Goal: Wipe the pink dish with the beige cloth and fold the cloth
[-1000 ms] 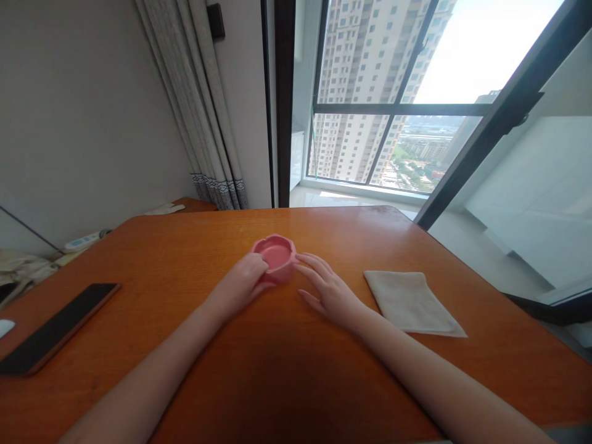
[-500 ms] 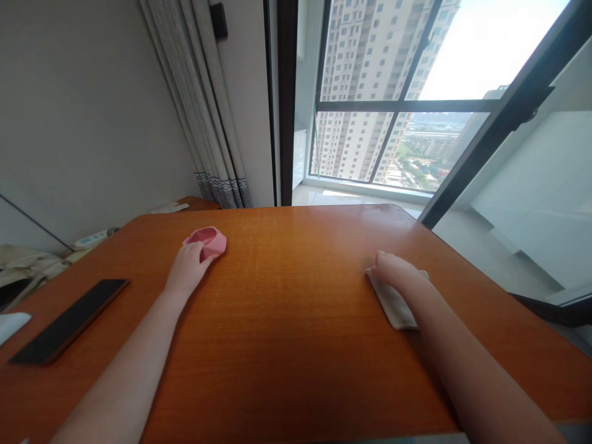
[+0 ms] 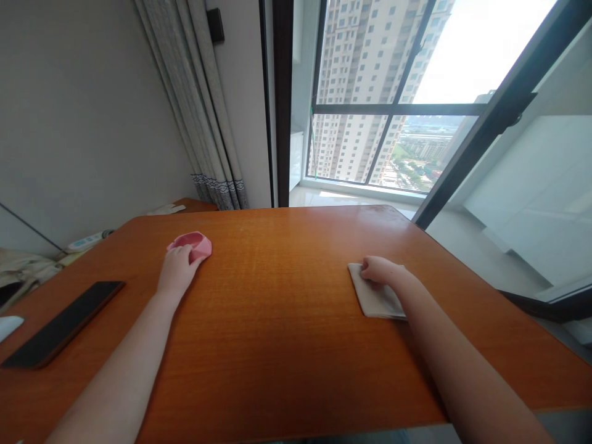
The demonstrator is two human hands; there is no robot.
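On the left half of the wooden table (image 3: 277,320), my left hand (image 3: 176,268) is closed on the near rim of a small pink bowl-like dish (image 3: 201,246) with angular sides. The fingers reach over its edge, and part of its inside is hidden by them. To the right, a folded pale grey cloth (image 3: 370,300) lies flat on the tabletop. My right hand (image 3: 380,271) presses on its upper part with curled fingers. The right wrist and forearm cover the cloth's right side, and the fingertips are hard to see.
A long flat black slab (image 3: 65,324) lies on the table at the left, beside a white object (image 3: 9,325) cut off by the frame. Beyond the far edge are a grey curtain (image 3: 203,123) and a large window (image 3: 370,117). A white power strip (image 3: 86,242) sits past the left edge.
My right hand and the cloth have slid to the left across the table. The left hand and pink dish sit slightly farther left. The view has shifted a little.
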